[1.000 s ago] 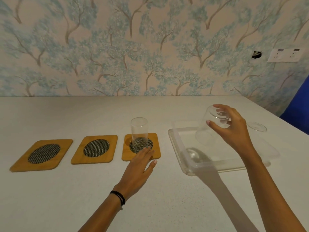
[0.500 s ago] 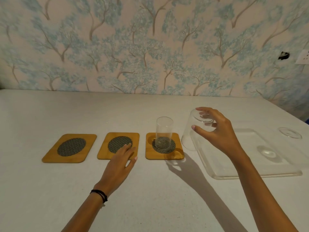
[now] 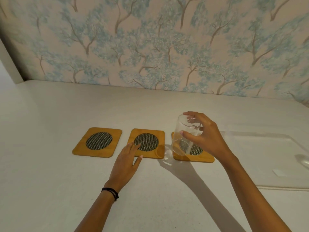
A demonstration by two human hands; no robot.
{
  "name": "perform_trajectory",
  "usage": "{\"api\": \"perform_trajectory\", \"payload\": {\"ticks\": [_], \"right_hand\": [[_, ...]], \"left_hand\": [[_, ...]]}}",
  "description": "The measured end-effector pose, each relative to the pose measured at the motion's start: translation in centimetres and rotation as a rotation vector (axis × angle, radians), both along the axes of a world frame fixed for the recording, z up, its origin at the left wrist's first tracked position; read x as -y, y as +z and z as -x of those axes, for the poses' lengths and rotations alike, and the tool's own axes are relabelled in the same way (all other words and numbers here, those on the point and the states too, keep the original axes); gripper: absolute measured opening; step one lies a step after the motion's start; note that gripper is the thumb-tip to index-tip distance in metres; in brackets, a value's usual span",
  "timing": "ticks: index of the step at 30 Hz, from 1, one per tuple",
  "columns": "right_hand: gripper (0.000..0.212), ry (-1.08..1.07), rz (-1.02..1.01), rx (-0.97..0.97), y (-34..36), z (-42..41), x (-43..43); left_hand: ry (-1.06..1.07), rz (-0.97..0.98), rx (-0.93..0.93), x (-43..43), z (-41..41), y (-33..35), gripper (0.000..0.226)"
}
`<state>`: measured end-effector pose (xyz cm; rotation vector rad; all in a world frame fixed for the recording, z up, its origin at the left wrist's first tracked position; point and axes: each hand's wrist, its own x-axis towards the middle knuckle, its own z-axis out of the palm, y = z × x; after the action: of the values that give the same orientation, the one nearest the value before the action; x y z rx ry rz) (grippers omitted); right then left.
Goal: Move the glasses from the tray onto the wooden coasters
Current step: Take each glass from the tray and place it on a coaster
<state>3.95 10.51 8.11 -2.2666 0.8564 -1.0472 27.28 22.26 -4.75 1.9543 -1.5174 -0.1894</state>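
Observation:
Three wooden coasters with dark mesh circles lie in a row: the left coaster (image 3: 97, 142), the middle coaster (image 3: 148, 144) and the right coaster (image 3: 194, 156). My right hand (image 3: 205, 138) grips a clear glass (image 3: 183, 136) by its base, mouth down and tilted, in the air over the right coaster's left side. This hand and glass cover most of that coaster, and I cannot make out whether anything stands on it. My left hand (image 3: 127, 163) lies flat, fingers apart, its fingertips on the middle coaster's front left part. The clear tray (image 3: 284, 187) sits to the right.
A white table (image 3: 50, 190) holds everything, with a tree-patterned wall (image 3: 150, 47) behind it. Something clear, perhaps another glass (image 3: 303, 160), shows at the frame's right edge on the tray. A black band circles my left wrist.
My right hand has carried the glass left, from above the tray's edge to over the right coaster. My left hand has stayed on the middle coaster. The view has shifted left.

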Motion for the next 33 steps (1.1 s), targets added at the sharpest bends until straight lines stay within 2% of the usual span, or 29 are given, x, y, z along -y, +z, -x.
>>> {"api": "perform_trajectory", "payload": {"ticks": [15,33], "right_hand": [[0.052,0.114,-0.114,-0.020,-3.0,-10.3,1.5],[0.054,0.092,-0.151,-0.063,-4.4,-14.3,2.8]], "left_hand": [[0.049,-0.032,0.102,0.6,-1.1,-1.7,0.050],[0.066,-0.055,0.193,1.0,-1.3,-2.3,0.051]]}}
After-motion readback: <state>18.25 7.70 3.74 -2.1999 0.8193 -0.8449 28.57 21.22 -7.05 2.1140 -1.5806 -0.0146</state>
